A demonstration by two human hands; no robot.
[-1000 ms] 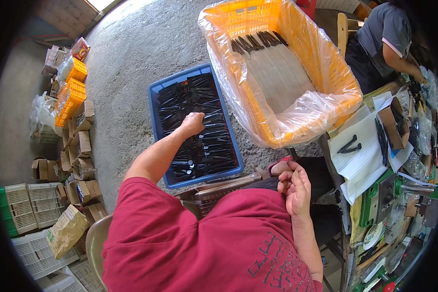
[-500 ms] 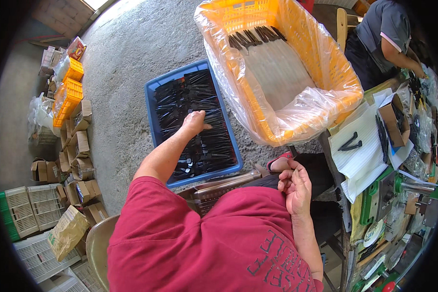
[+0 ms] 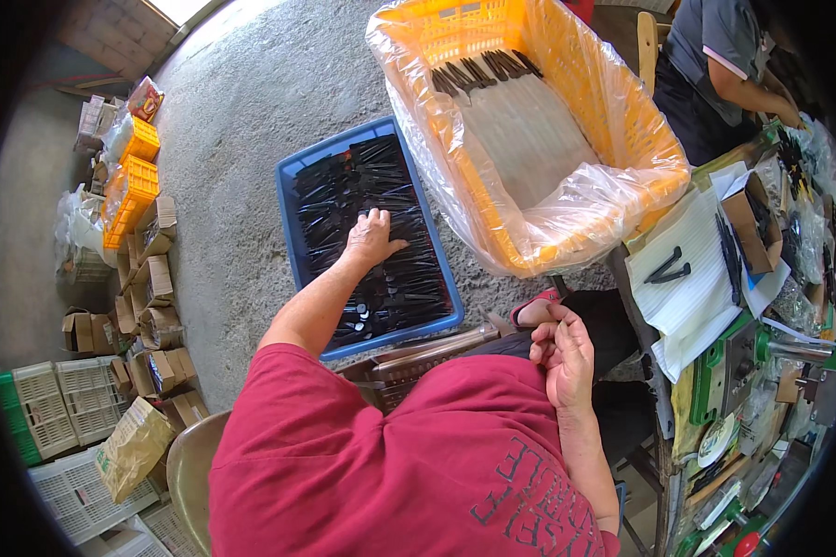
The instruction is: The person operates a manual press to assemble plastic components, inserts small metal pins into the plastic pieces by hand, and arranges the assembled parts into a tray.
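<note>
My left hand [image 3: 372,239] reaches down into the blue tray [image 3: 293,251], palm down on a dense load of slim black pieces [image 3: 404,265]. Its thumb stands out to the side and the fingers are apart; the fingertips partly hide among the pieces, and I see nothing gripped. Near the tray's lower left corner, a few shiny pale ends [image 3: 355,316] show between the black ones. Over my lap, away from the tray, my right hand [image 3: 567,357] is loosely closed, fingers curled toward the thumb, with nothing visible in it.
Ahead right stands a yellow crate [image 3: 492,227] lined with clear plastic, a row of dark pieces at its far end. A workbench on the right carries white foam sheet [image 3: 673,306], an open carton [image 3: 751,223] and a green tool [image 3: 724,371]. Beyond, a person [image 3: 715,74] works. Cartons [image 3: 153,278] line the left.
My left hand has shifted slightly within the tray, its fingers spreading more over the black pieces. My right hand stays where it was. The other person's arm has moved a little.
</note>
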